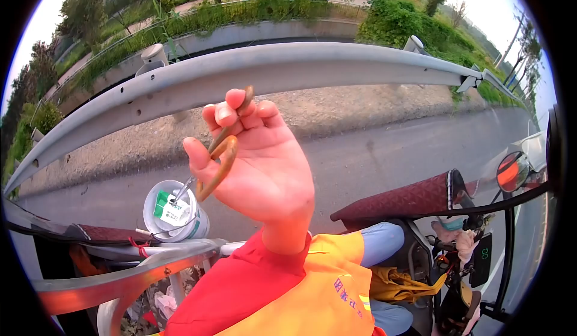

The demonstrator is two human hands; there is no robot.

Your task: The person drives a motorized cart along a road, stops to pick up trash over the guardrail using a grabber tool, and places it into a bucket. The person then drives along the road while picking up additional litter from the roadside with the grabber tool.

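Seemingly light, stiff tongs (227, 160), angled toward seven o'clock, were aptly gripped by their handles (231, 146) in the left hand (258, 168), right hand unseen.

We're up at the wearer's head, looking forward and steeply down through a wide round lens: the left hand (258, 168) sits close, mid-view, fingers (226, 116) upward, the orange vest (294, 300) nearer below them, the guardrail (318, 66) farther off beyond them.
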